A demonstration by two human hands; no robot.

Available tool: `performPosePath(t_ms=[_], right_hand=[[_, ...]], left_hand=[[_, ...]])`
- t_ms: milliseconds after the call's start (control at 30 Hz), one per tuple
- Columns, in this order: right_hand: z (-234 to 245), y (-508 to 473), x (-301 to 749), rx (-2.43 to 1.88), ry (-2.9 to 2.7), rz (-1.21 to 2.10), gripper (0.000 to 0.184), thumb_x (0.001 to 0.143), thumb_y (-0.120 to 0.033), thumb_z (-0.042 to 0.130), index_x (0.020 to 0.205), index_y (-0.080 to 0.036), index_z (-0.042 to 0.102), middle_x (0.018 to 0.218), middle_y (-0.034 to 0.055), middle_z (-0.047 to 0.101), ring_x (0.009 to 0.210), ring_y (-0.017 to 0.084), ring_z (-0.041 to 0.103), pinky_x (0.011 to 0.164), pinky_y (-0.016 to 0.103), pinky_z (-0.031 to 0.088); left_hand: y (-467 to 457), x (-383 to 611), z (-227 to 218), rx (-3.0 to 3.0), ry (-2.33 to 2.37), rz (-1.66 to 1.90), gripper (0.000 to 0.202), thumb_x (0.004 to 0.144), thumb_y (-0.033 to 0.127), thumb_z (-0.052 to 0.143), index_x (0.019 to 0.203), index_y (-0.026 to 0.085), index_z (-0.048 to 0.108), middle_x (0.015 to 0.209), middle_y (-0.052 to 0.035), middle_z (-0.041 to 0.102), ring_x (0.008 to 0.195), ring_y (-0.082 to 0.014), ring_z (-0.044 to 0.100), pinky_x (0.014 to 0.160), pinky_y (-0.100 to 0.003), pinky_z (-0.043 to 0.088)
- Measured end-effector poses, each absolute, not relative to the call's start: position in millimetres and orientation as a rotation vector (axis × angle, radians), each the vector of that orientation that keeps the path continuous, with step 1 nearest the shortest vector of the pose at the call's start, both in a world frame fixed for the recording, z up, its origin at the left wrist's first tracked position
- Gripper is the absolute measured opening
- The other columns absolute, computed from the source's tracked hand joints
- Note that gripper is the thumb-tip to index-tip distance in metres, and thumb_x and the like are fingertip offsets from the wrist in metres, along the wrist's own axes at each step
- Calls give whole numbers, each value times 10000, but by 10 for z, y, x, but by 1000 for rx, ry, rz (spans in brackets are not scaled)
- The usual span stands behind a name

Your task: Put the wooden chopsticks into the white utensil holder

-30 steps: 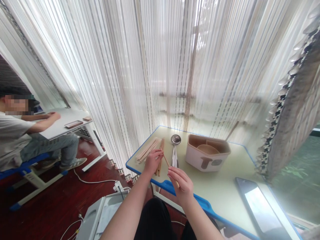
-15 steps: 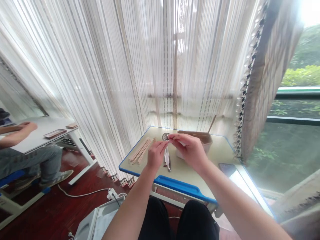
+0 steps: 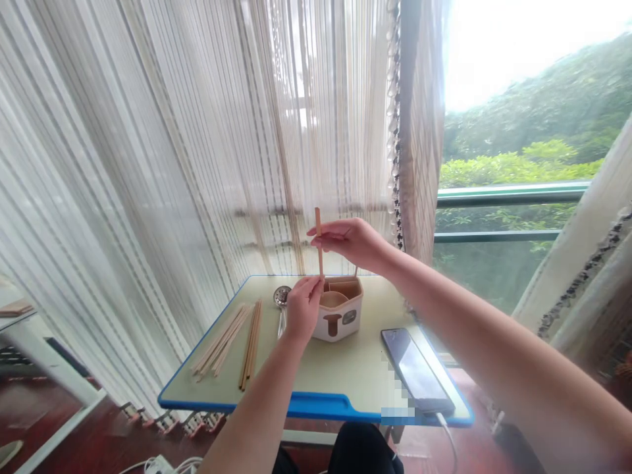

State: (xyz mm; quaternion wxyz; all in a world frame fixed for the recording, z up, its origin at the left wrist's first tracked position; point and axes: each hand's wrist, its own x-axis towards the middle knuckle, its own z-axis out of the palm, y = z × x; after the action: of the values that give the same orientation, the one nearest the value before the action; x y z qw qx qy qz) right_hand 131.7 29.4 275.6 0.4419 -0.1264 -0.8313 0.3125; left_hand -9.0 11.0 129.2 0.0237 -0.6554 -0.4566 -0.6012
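Observation:
My right hand (image 3: pixel 354 238) pinches an upright wooden chopstick (image 3: pixel 317 220) near its upper part; whether it is one stick or two pressed together I cannot tell. Lower down, the fingertips of my left hand (image 3: pixel 303 308) close around the same chopstick, beside the left rim of a white and brown utensil holder (image 3: pixel 343 322). The chopstick's bottom end is hidden by those fingers. Another thin stick (image 3: pixel 356 270) rises from the back of the holder. Left of my left hand lie a slotted ladle (image 3: pixel 282 295), a few brown chopsticks (image 3: pixel 251 345) and several paler chopsticks (image 3: pixel 220 342).
A phone (image 3: pixel 415 368) with a charging cable (image 3: pixel 448 438) lies at the right of the blue-edged table (image 3: pixel 336 375). Sheer curtains (image 3: pixel 197 164) hang close behind the table, with a window (image 3: pixel 503 184) to the right. Part of another table (image 3: pixel 59 368) shows at far left.
The view has swung right, bringing the phone and holder into clear sight. My hands, earlier together over the ladle, are now at the holder, one above the other on the upright chopstick.

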Motion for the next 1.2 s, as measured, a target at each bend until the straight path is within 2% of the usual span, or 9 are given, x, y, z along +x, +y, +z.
performPosePath(t_ms=[200, 633, 933, 1067, 1200], right_hand=[[2800, 703, 1532, -414, -2049, 646, 154, 739, -216, 642, 882, -196, 698, 784, -20, 703, 784, 129, 666, 707, 262, 567], [2576, 1090, 1830, -638, -2120, 170, 88, 726, -244, 667, 789, -212, 719, 662, -27, 695, 649, 133, 654, 581, 226, 497], [2513, 1266, 1795, -778, -2064, 219, 147, 719, -333, 660, 794, -227, 728, 704, -20, 694, 673, 129, 630, 601, 225, 453], [2475, 1363, 1793, -884, -2076, 294, 223, 714, -380, 657, 858, -224, 725, 726, -19, 683, 716, 132, 624, 641, 227, 459], [2472, 1468, 1772, -978, -2173, 323, 267, 693, -325, 686, 928, -201, 705, 780, 1, 692, 744, 142, 628, 689, 247, 474]], left_hand=[[633, 106, 1454, -2218, -1519, -1850, 242, 833, 334, 529, 952, 179, 673, 892, -64, 689, 760, -153, 614, 675, -268, 492], [1016, 188, 1482, -2508, -1556, -1229, 218, 836, 287, 488, 858, 210, 691, 838, -25, 696, 769, -163, 602, 746, -273, 444], [1117, 217, 1465, -2445, -1484, -1307, 261, 866, 327, 445, 874, 188, 666, 813, -36, 684, 758, -164, 586, 715, -269, 428], [1197, 210, 1454, -2452, -1475, -1174, 263, 857, 322, 456, 829, 200, 687, 792, -40, 681, 798, -187, 578, 744, -291, 416], [1263, 189, 1384, -2479, -1581, -1018, 253, 827, 318, 488, 771, 203, 706, 703, -49, 663, 726, -193, 578, 712, -298, 416]])
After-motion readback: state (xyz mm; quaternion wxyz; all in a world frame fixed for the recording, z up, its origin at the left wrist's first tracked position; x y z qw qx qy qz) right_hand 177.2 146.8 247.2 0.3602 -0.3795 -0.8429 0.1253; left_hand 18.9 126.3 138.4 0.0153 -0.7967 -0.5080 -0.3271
